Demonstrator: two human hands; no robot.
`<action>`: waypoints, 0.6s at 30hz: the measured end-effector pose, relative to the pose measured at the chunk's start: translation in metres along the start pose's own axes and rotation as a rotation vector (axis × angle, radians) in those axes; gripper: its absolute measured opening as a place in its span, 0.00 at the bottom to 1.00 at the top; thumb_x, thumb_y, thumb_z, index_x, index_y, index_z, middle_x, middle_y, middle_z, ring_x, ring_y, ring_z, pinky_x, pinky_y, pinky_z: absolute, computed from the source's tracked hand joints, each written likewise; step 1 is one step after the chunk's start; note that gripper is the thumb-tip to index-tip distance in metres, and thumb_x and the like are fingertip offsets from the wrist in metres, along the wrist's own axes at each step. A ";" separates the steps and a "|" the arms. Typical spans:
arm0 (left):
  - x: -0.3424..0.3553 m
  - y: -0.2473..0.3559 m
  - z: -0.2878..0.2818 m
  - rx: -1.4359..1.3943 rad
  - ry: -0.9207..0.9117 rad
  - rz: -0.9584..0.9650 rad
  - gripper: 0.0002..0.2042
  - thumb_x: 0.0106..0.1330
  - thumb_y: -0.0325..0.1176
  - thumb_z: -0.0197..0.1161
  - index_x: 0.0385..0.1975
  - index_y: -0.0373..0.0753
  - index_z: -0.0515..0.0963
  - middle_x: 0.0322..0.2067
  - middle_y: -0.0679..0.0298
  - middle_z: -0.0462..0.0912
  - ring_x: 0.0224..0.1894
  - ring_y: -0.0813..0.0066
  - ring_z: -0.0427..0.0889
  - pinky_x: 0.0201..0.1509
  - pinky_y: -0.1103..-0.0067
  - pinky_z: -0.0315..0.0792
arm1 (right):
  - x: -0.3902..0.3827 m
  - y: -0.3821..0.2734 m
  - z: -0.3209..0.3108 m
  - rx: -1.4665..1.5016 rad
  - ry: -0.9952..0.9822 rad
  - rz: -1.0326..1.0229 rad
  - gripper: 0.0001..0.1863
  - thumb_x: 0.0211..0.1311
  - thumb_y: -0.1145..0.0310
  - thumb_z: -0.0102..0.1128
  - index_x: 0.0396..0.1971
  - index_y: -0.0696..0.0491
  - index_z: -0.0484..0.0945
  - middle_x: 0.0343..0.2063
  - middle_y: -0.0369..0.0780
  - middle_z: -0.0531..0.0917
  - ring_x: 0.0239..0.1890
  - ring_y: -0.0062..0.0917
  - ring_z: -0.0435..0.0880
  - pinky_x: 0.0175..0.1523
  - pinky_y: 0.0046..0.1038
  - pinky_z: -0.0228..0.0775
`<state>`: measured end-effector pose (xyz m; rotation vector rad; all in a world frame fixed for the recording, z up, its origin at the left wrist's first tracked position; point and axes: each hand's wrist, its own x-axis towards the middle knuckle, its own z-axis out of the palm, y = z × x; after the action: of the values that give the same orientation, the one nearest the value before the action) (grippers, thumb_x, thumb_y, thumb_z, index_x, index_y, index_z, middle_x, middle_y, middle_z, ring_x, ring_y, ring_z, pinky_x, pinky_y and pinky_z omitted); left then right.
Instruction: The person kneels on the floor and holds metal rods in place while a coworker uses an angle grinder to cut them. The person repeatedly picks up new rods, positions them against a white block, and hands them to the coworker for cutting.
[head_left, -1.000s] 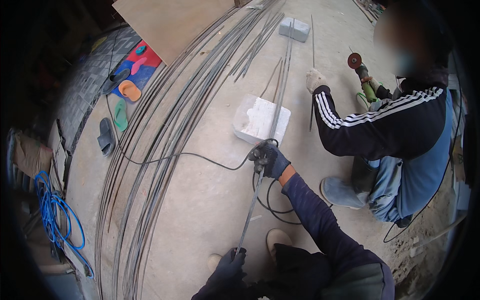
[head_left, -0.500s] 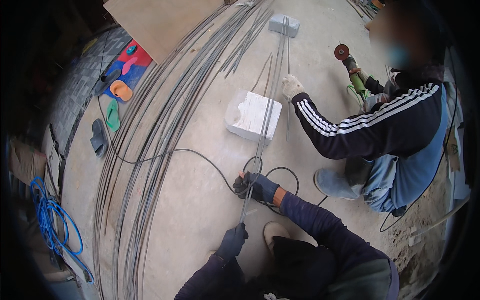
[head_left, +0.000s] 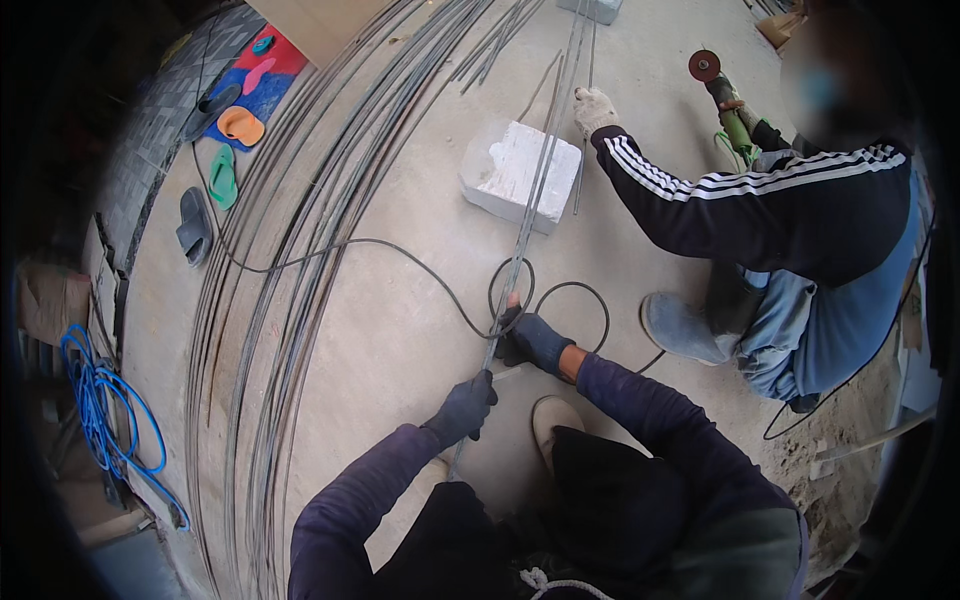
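A small bundle of thin steel rods (head_left: 532,215) runs from near my feet, over a white block (head_left: 525,172), toward a second white block (head_left: 597,8) at the top edge. My left hand (head_left: 463,408), in a dark glove, is closed around the rods close to their near end. Further up, my right hand (head_left: 535,340), also gloved, grips the same rods with a bare thumb tip showing; its other fingers are partly hidden. A black cable (head_left: 492,285) loops around this spot. Across from me, a co-worker's white-gloved hand (head_left: 596,112) rests at the rods beyond the nearer block.
The crouching co-worker's other hand holds a green angle grinder (head_left: 733,125) with a disc (head_left: 704,66). Many long rods (head_left: 300,260) lie along the floor on my left. Beyond them are sandals (head_left: 222,178), a mat (head_left: 262,80) and a coiled blue hose (head_left: 110,410).
My left hand has moved up along the rods, closer to my right, and more rod shows below it. My right hand's grip has turned slightly. The whole view has shifted a little.
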<state>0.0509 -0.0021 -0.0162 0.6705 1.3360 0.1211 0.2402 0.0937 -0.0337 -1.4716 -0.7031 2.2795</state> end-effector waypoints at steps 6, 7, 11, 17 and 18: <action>0.002 0.006 0.002 -0.060 -0.068 -0.045 0.29 0.76 0.59 0.40 0.37 0.35 0.75 0.16 0.69 0.66 0.13 0.77 0.66 0.16 0.73 0.70 | -0.023 -0.003 -0.049 -0.692 0.149 -0.150 0.24 0.69 0.51 0.54 0.45 0.61 0.80 0.32 0.43 0.85 0.34 0.29 0.84 0.43 0.31 0.75; 0.002 0.006 0.002 -0.071 -0.076 -0.030 0.29 0.76 0.59 0.40 0.36 0.35 0.74 0.16 0.69 0.66 0.13 0.77 0.65 0.16 0.74 0.69 | -0.019 0.001 -0.060 -0.847 0.290 -0.306 0.20 0.66 0.57 0.57 0.45 0.60 0.80 0.37 0.47 0.86 0.39 0.37 0.85 0.48 0.34 0.74; 0.008 -0.002 0.002 -0.125 -0.086 -0.033 0.28 0.76 0.58 0.41 0.35 0.36 0.74 0.15 0.72 0.64 0.12 0.80 0.62 0.15 0.75 0.65 | -0.023 0.004 -0.057 -1.147 0.196 -0.450 0.17 0.60 0.60 0.64 0.44 0.55 0.81 0.40 0.46 0.84 0.45 0.41 0.83 0.49 0.37 0.74; 0.003 -0.012 0.003 -0.255 -0.141 0.103 0.24 0.77 0.55 0.42 0.39 0.37 0.73 0.17 0.73 0.63 0.14 0.83 0.61 0.18 0.79 0.64 | -0.020 0.046 -0.009 -1.520 -0.027 -0.778 0.13 0.51 0.68 0.65 0.40 0.49 0.82 0.33 0.41 0.82 0.41 0.37 0.82 0.47 0.38 0.73; 0.001 -0.009 0.003 -0.254 -0.136 0.122 0.24 0.78 0.55 0.43 0.41 0.37 0.73 0.17 0.72 0.63 0.15 0.83 0.62 0.19 0.79 0.64 | -0.019 0.049 -0.005 -1.574 -0.021 -0.822 0.14 0.50 0.69 0.64 0.39 0.48 0.82 0.33 0.41 0.82 0.40 0.36 0.83 0.46 0.38 0.73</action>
<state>0.0513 -0.0106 -0.0213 0.5346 1.1255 0.3324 0.2519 0.0450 -0.0495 -1.0637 -2.7480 0.8606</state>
